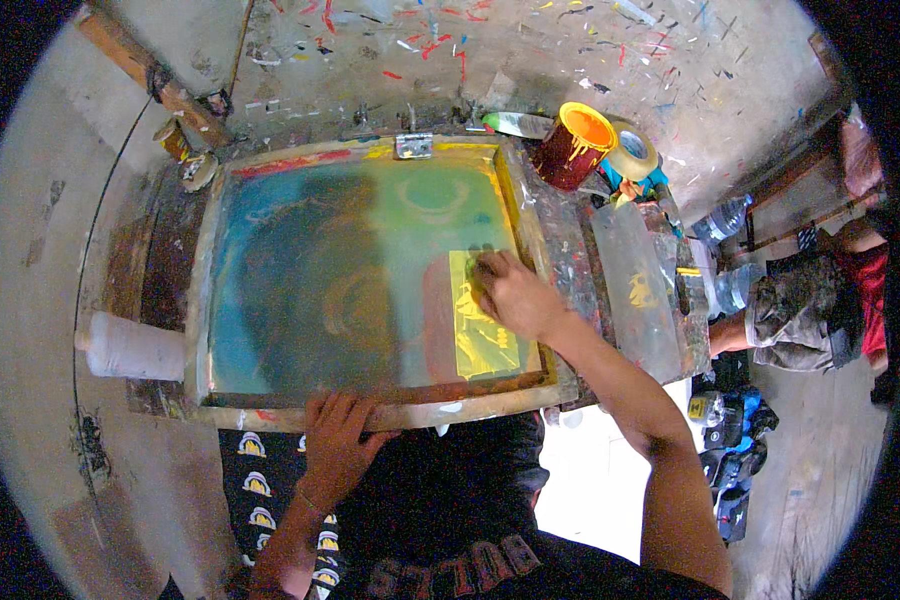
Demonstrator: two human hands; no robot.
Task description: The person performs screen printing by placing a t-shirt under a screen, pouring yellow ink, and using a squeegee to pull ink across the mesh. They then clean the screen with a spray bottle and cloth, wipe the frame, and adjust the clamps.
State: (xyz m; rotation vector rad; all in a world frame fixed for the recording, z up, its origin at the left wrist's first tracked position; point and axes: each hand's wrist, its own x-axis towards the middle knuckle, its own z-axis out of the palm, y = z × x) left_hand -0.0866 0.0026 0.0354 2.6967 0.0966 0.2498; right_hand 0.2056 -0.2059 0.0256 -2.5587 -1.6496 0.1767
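Observation:
A screen-printing frame point(370, 415) with a wooden rim lies in front of me, its mesh stained blue, green and dark brown. On the right part of the mesh is a bright yellow rectangle point(470, 350), streaked with pale marks. My right hand point(518, 298) is over the upper right of this rectangle, its fingers curled down. Something dark shows at the fingertips, too blurred to make out. My left hand point(342, 425) lies on the frame's near rim, fingers stretched over the wood and thumb apart. A metal hinge clamp point(414, 146) sits at the far rim.
Right of the frame stand an orange-topped paint can point(570, 150), a tape roll point(632, 155) and a translucent sheet point(635, 290) with a yellow print. A white roll point(135, 346) juts out at left. Another person's grey shorts point(805, 315) show at far right.

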